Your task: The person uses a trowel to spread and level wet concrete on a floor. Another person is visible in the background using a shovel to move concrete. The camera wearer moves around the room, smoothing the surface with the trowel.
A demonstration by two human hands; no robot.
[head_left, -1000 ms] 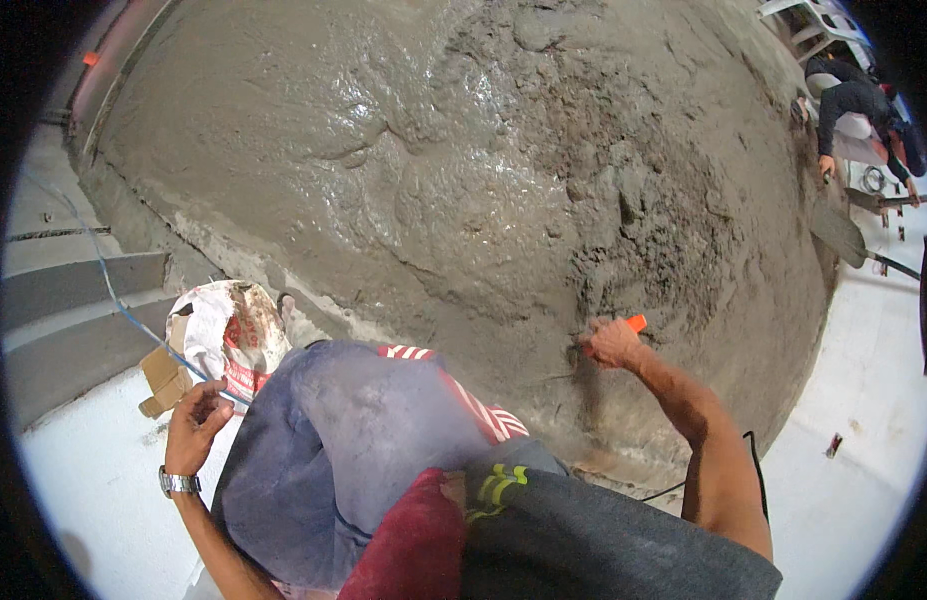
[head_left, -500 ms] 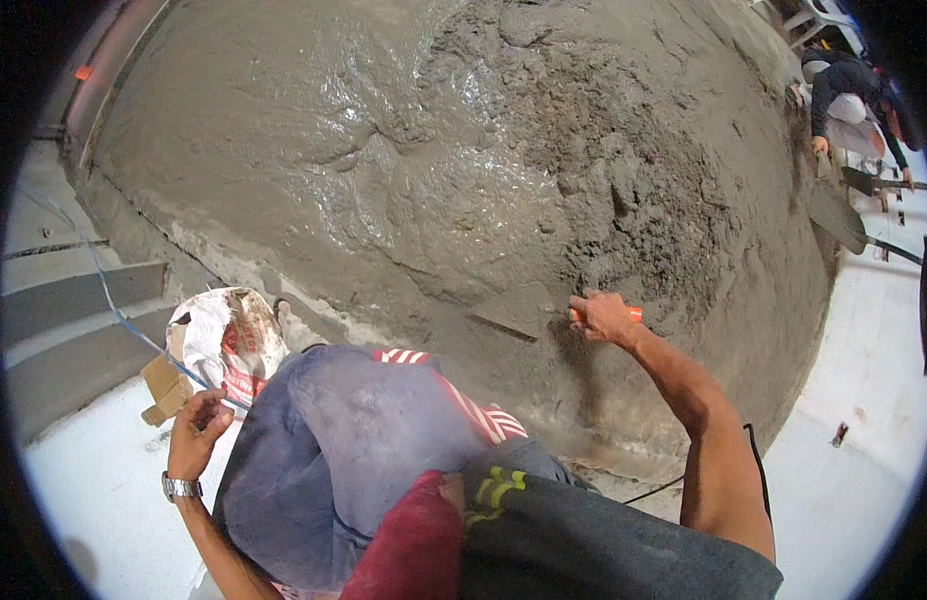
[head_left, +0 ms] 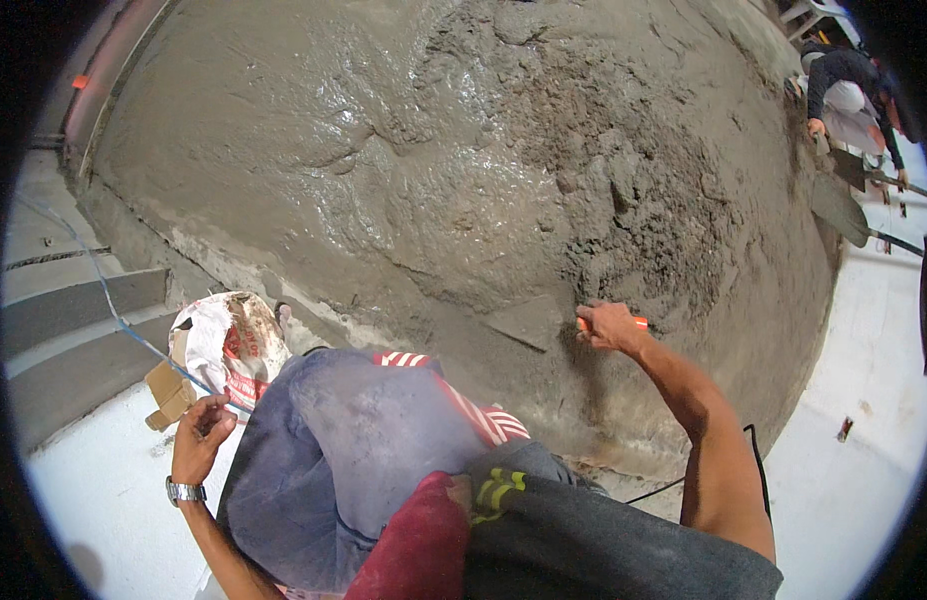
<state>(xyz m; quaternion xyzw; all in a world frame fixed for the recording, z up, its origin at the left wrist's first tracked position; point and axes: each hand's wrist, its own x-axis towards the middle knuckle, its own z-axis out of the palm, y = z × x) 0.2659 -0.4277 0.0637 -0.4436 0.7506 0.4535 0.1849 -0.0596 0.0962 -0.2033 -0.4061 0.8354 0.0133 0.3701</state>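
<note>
My right hand (head_left: 611, 326) grips the orange handle (head_left: 583, 324) of a trowel, whose mortar-covered blade (head_left: 521, 325) lies flat on wet grey mortar (head_left: 333, 200), just left of a coarse, lumpy patch (head_left: 633, 200). My left hand (head_left: 205, 435) is closed, with curled fingers at a thin blue cord (head_left: 133, 335); whether it grips the cord is unclear. Beside it lie a torn white-and-red sack (head_left: 233, 340) and a flattened piece of cardboard (head_left: 168, 392). My legs (head_left: 373, 430) are bent below.
Grey concrete steps (head_left: 83, 300) rise at the left. At the right, a co-worker (head_left: 843, 90) bends at the mortar's edge near two shovels (head_left: 838, 210) on white flooring (head_left: 853, 350); a white plastic chair (head_left: 813, 15) stands behind. A black cable (head_left: 653, 492) runs near my right arm.
My right hand has moved slightly up, and the trowel blade now shows flat on the mortar to its left. My left hand has barely moved. The co-worker appears a little higher in view.
</note>
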